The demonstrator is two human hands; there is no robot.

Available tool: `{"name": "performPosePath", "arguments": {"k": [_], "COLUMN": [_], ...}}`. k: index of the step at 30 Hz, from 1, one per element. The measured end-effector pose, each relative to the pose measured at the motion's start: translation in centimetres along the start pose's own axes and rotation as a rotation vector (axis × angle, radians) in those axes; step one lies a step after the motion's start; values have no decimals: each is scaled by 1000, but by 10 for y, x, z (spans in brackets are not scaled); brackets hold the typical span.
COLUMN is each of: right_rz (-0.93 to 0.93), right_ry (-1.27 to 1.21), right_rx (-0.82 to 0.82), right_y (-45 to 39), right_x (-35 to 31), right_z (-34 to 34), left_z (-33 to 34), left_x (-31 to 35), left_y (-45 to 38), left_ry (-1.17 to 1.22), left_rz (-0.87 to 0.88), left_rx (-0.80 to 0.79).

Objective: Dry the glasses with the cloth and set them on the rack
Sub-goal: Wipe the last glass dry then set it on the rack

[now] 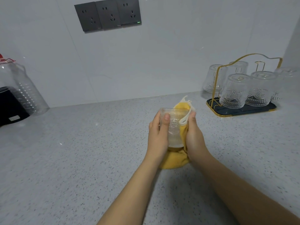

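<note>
Five upturned glasses point(233, 91) crowd the rack point(243, 111); jug point(24, 88) far left.

Soft, even, cool light; faint shadows under the arms. Wide-angle bending tilts the sockets point(107, 14) and blurs the edges slightly.

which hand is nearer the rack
Right. The right hand, holding the cloth, is on the rack's side; the left hand, gripping the glass, is farther away.

The black appliance point(9, 104) at the counter's left edge is cut off; the cloth point(174, 161) lies partly hidden behind both hands.
</note>
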State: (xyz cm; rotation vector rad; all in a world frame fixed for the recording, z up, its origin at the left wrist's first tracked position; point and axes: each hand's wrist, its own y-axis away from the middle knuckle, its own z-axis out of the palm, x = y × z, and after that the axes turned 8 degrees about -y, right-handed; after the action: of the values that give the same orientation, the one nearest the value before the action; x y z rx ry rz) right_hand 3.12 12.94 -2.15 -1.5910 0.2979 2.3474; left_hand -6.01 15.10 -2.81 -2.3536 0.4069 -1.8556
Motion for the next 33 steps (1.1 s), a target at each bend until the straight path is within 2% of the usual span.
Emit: {"name": "performPosePath", "arguments": {"k": [3,5,10,13,15,18,20,22,25,27,30,33], "right_rz": [-136,-160,100,98,101,19,-68,-128,-155,-58,153,167], "right_ry": [187,181,-166,-205,-183,-3,128,140,72,-17,-330,-395], "right_rx": [-44,-71,-9,-3,18,-25,-54,-86,-70,-3,-38,-41], "right_y": [5,8,-7,-13,-11,-4,-1,3,5,-1,-14,-19], "right_x": [6,5,-1,-2,0,5,10,10,7,3,-5,-1], "right_z": [3,3,-6,-7,-5,0,2,3,3,-3,-12,-12], "left_z": [0,1,3,3,1,-1,2,5,5,5,7,6], "left_x": [4,5,6,7,7,8,6,3,3,4,11,14], "left_y": [6,10,12,9,7,6,7,10,12,13,18,17], "left_ry": [75,91,157,149,79,-7,-2,-3,31,111,156,126], "left_rz": [-26,-32,0,20,26,27,1,-26,-16,-22,-8,27], "left_rx": [32,1,-52,-71,-65,56,59,48,28,-5,-85,-100]}}
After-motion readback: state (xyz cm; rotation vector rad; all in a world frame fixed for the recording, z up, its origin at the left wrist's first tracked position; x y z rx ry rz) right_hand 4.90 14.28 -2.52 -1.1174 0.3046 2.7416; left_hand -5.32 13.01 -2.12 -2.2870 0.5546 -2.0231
